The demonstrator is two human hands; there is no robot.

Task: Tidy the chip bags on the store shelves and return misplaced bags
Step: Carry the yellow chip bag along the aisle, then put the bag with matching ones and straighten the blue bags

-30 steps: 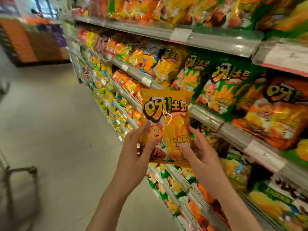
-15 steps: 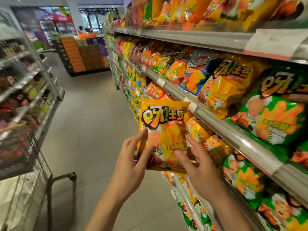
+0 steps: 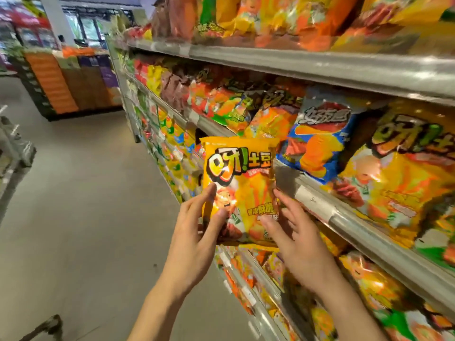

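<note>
I hold a small yellow chip bag upright in front of the shelving, level with the middle shelf rail. My left hand grips its lower left corner with thumb and fingers. On the lower right edge my right hand pinches the bag. Behind it on the middle shelf stand a blue chip bag and a big yellow bag of the same brand. Orange and green bags fill the shelf further left.
Long metal shelves packed with chip bags run along my right, with a top shelf overhead and lower shelves by my forearms. The grey aisle floor lies to my left. A cart handle and another rack sit at far left. A stacked display stands at the aisle end.
The view has swung left along the aisle and up toward the shelves. Both hands still hold the yellow bag, which now sits higher, beside the blue bag on the middle shelf.
</note>
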